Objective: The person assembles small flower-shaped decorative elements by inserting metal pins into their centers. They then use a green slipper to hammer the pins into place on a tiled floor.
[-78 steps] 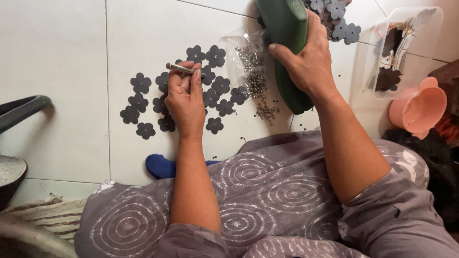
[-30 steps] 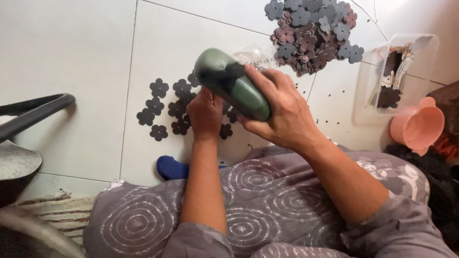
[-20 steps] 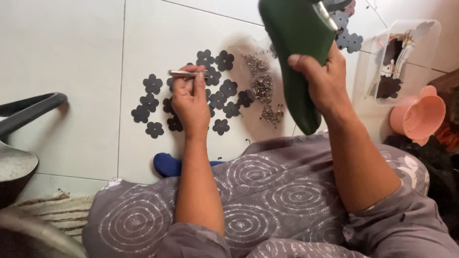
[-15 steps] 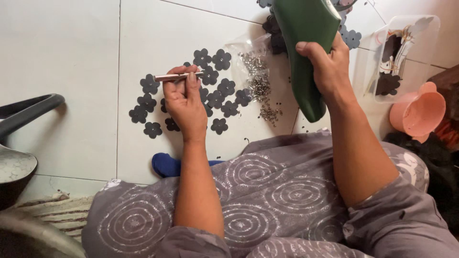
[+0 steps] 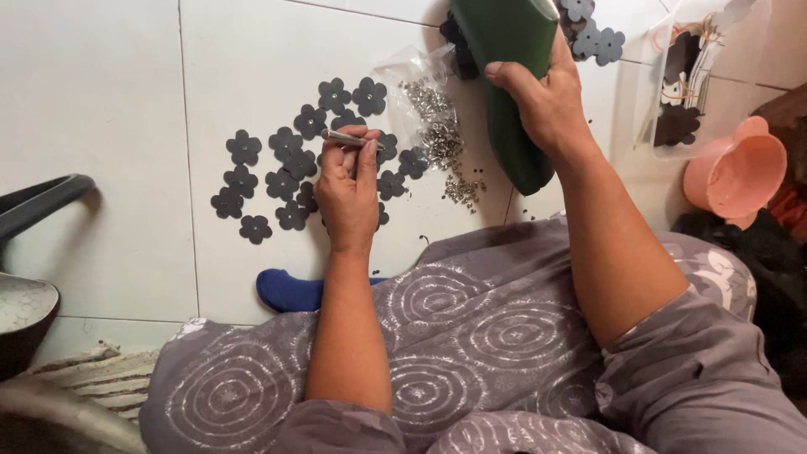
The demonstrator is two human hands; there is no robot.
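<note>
My left hand (image 5: 349, 192) pinches a thin metal punch (image 5: 346, 138) and holds it down over a spread of dark flower-shaped cut-outs (image 5: 290, 172) on the white tiled floor (image 5: 101, 118). Raised above the floor to the right, my right hand (image 5: 542, 97) grips a big dark green mallet-like block (image 5: 508, 76). Between the two hands lies an open clear plastic bag (image 5: 420, 80) with several small metal rivets (image 5: 445, 147) spilled beside it.
A second heap of flower cut-outs (image 5: 593, 34) lies at the top. A clear box of dark pieces (image 5: 685, 84) and a pink plastic bowl (image 5: 740, 172) stand at the right. A black handle (image 5: 38, 206) and a dark bowl (image 5: 21, 315) sit at left. My grey patterned lap (image 5: 471, 336) fills the foreground.
My right hand swung the green block down onto the punch, then lifted it back up to the right. My left hand stayed on the punch over the flowers.
</note>
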